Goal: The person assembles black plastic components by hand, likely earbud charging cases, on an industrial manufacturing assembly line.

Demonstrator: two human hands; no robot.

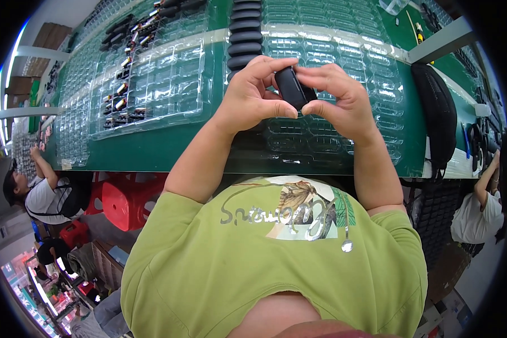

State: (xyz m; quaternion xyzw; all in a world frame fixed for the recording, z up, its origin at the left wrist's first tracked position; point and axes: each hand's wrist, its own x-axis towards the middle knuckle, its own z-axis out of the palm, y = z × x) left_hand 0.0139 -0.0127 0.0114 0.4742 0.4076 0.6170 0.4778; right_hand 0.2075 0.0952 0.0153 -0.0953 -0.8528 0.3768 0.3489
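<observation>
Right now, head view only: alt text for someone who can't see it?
A person's left hand and right hand hold a small black case between them over a green table. Clear plastic trays cover much of the table, with a row of black oval pieces beyond the hands. A red stool stands at left.

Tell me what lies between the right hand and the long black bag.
In the head view, clear plastic trays lie nearest the right hand, then a strip of green tabletop before the black bag.
</observation>
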